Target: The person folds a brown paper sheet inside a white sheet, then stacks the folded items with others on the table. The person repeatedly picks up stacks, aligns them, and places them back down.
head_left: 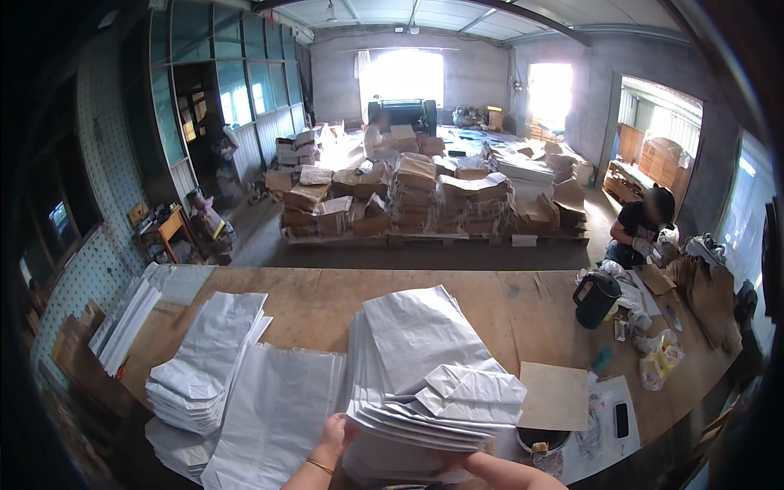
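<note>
Holding a stack of white bags (425, 367), the left hand (336, 433) grips its bottom edge. The right hand (457, 461) is under it, fingers hidden. Another pile (208, 367) lies at nine o'clock.

Left hand (335, 433) raised from lower edge, fingers curled in a grip; right forearm enters low, right hand hidden.

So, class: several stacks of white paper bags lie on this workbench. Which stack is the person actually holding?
The middle stack, fanned out with folded bottoms toward the camera; the left hand grips its near edge. The left stack lies untouched.
</note>
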Demonstrator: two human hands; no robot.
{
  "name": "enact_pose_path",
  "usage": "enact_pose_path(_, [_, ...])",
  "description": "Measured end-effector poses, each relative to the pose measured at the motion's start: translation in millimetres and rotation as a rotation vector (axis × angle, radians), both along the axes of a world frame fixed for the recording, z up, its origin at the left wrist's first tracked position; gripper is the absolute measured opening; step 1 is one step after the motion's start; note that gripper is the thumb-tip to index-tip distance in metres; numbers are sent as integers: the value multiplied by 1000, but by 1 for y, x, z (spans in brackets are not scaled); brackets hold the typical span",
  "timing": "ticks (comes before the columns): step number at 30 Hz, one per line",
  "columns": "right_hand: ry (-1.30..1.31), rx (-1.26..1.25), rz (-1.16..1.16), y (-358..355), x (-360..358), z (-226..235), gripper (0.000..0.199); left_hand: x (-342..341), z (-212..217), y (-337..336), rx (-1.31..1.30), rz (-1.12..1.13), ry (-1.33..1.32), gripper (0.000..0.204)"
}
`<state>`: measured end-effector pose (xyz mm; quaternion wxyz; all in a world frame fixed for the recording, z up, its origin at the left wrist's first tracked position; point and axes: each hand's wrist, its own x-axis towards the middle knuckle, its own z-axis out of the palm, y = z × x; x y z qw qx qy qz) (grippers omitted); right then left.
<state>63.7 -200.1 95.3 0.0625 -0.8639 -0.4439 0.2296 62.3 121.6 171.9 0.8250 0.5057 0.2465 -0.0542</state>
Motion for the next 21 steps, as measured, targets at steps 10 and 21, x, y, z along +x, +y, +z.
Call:
enact_pose_path(10, [494, 96, -258, -7, 67, 82, 44, -61, -65, 38, 121, -349, 51, 26])
enact_pose_path(21, [-55, 175, -217, -4, 68, 29, 52, -45, -103, 20, 80, -313, 192, 28])
